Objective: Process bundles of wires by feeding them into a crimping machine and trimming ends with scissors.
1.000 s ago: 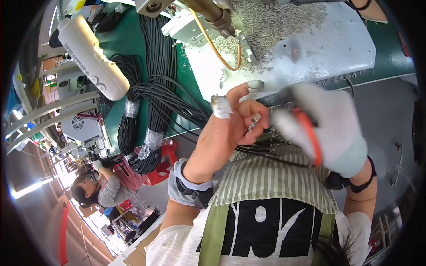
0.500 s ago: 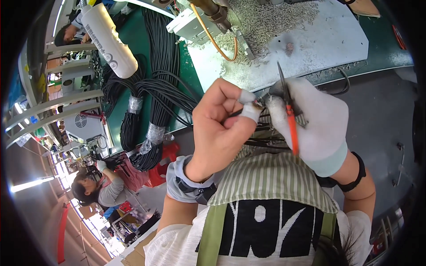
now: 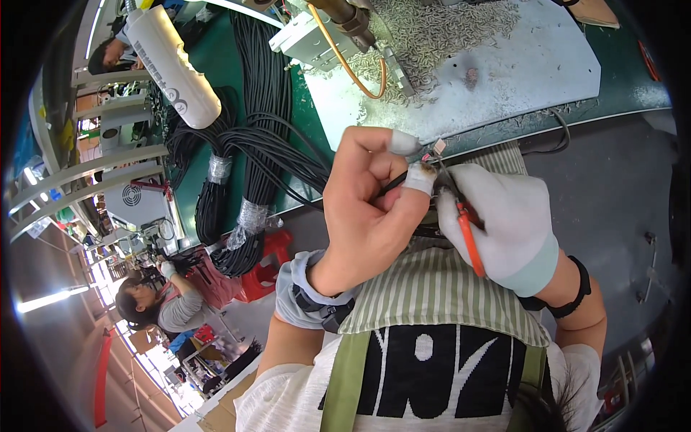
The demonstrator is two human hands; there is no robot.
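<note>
My left hand [image 3: 371, 205], with white cots on the thumb and forefinger, pinches a black cable [image 3: 392, 185] near its end. Small pink-red wires [image 3: 427, 156] show beyond the fingertips, beside a small, pale copper-coloured square piece [image 3: 439, 146]. In my white-gloved right hand [image 3: 504, 216] is a slim metal hand tool with an orange handle [image 3: 471, 240]; its exact kind is unclear. The tool's dark metal end [image 3: 448, 178] is at the cable end, close to my left thumb, and the gloved fingers partly cover it.
A white board [image 3: 533, 79] on the green bench carries a heap of small metal pieces [image 3: 446, 36] under a machine head [image 3: 353, 25]. Bundles of black cable [image 3: 263, 86] lie left, below a white cylinder [image 3: 173, 68]. A co-worker [image 3: 155, 299] sits at far left.
My right hand has moved slightly down and left; the tool, which pointed up, now has its end at the cable. The coloured wires and square piece have come into view.
</note>
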